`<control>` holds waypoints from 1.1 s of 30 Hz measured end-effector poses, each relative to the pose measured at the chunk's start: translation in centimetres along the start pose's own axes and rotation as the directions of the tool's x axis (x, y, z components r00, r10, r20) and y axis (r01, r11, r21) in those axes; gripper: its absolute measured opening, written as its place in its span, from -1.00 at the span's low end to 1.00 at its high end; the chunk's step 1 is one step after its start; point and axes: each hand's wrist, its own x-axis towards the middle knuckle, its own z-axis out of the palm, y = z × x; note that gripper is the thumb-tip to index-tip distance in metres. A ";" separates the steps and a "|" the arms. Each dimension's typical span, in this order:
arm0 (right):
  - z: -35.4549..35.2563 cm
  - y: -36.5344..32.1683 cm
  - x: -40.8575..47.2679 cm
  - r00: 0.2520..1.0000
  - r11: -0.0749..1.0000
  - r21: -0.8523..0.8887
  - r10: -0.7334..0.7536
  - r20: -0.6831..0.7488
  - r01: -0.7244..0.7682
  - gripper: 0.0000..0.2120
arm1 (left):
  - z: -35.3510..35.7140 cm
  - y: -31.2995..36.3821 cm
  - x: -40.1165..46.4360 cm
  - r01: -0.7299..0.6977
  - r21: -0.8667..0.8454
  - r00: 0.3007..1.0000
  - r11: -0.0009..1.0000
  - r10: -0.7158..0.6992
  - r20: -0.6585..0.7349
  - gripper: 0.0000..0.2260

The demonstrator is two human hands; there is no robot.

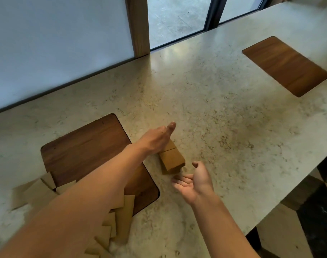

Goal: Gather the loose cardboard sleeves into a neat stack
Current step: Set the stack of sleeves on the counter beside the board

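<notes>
Cardboard sleeves, flat tan ones [120,218], lay loose on the pale stone surface [224,112] under the left arm. Small tan stack [171,158] sat under the flat open left hand [155,139]; right hand [194,181] open, empty. I'd square edges from both sides before adding more.

One head-worn camera looks forward and down, close over the countertop [214,108]. Both forearms enter from below.

Two hands [157,138], two wooden inlays [285,66], one stack [172,159], roughly ten loose sleeves [121,215].
</notes>
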 end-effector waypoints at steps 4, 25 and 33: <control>0.2 -0.8 -0.1 0.997 0.997 0.052 0.056 0.059 -0.059 -0.33 | 0.7 -0.6 0.0 -0.028 0.052 0.999 0.998 0.029 -0.023 -0.24; -0.2 -2.3 0.2 0.990 1.000 0.013 -0.010 0.139 0.009 -0.24 | 1.5 -0.7 -0.1 -0.003 -0.033 0.996 0.999 0.000 -0.086 -0.31; -0.6 -2.0 -0.2 0.984 0.998 -0.001 -0.069 0.166 0.070 -0.18 | 1.3 -1.4 -0.6 0.003 -0.070 0.998 0.998 -0.007 -0.064 -0.30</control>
